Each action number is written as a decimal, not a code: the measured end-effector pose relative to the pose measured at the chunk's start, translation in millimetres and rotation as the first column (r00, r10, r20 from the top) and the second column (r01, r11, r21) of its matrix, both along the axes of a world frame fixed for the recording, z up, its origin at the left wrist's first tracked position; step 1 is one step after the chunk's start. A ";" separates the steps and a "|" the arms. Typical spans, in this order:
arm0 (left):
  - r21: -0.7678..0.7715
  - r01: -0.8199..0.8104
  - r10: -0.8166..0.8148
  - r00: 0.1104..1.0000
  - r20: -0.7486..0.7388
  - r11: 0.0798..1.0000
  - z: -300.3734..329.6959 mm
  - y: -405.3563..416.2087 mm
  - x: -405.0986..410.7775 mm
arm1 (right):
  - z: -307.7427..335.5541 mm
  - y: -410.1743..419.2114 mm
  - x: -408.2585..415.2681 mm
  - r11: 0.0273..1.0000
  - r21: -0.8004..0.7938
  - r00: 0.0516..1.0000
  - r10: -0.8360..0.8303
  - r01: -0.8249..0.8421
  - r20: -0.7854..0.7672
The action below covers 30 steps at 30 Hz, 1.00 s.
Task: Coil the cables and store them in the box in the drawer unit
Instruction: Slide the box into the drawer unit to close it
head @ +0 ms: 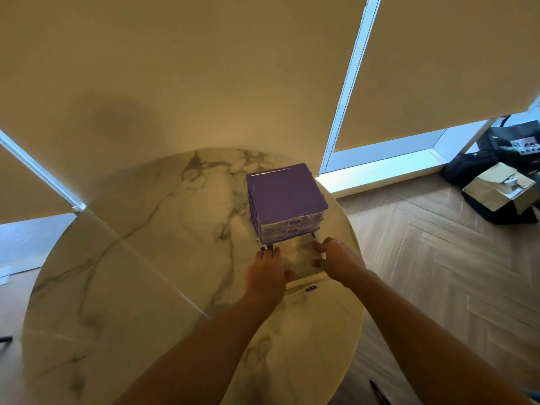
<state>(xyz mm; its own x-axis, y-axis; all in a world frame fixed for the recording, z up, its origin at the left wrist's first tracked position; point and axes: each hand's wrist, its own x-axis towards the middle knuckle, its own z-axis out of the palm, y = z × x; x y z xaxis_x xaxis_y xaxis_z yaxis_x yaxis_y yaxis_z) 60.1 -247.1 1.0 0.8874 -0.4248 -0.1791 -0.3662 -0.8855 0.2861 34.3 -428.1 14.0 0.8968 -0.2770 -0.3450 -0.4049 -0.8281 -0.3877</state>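
Drawer unit [287,197] on round marble table [140,273]; herringbone wood floor [438,258].

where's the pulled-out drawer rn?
Head view, centre-right: the clear bottom drawer sticks out of the purple drawer unit toward the person, over the marble table, with the left hand and right hand on its sides.

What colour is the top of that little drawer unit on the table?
Purple. The drawer unit has a solid purple top, seen best in the head view; its drawer fronts look clear.
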 end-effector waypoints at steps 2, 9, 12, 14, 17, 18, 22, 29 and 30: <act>0.009 0.012 -0.012 1.000 0.005 1.000 0.6 -0.4 0.7 | -3.6 0.0 -2.6 1.000 0.010 1.000 -0.011 0.011 0.016; 0.079 0.038 -0.038 0.999 0.004 0.996 3.9 -2.5 3.1 | -6.3 1.1 -9.7 1.000 0.023 1.000 -0.003 0.002 0.023; 0.083 0.033 -0.034 0.999 0.010 0.996 6.4 -2.7 1.5 | -8.3 2.7 -11.7 1.000 0.021 0.999 -0.005 0.004 0.038; 0.078 0.019 -0.019 1.000 0.000 0.997 7.0 -2.7 -0.6 | -10.3 3.5 -13.8 0.999 0.042 0.999 -0.020 0.018 0.048; 0.067 -0.001 0.003 1.000 -0.024 0.998 8.1 -2.9 -5.3 | -18.3 2.8 -16.8 0.995 0.089 0.996 -0.058 0.052 0.061; 0.067 -0.010 0.012 1.000 -0.026 0.998 8.6 -2.9 -7.4 | -22.2 2.2 -18.2 0.993 0.100 0.996 -0.074 0.068 0.059; 0.092 -0.033 0.037 0.999 -0.034 0.995 10.0 -7.5 -14.1 | -33.0 0.0 -24.1 0.999 -0.029 0.991 0.023 -0.019 0.131; 0.139 -0.030 0.038 0.998 -0.049 0.990 5.3 -12.6 -15.9 | -38.0 -0.8 -30.4 0.998 -0.039 0.986 0.060 -0.054 0.158; 0.148 -0.026 0.033 0.998 -0.044 0.989 3.8 -13.1 -15.6 | -37.0 0.3 -31.5 1.000 0.000 0.989 0.021 -0.022 0.147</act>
<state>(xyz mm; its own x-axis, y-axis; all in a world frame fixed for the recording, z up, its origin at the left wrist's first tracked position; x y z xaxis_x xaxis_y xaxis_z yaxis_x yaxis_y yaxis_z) 44.5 -260.3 4.9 0.8885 -0.3644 -0.2787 -0.3286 -0.9295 0.1677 2.8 -427.8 -23.1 0.9434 -0.2567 -0.2097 -0.3258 -0.8353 -0.4428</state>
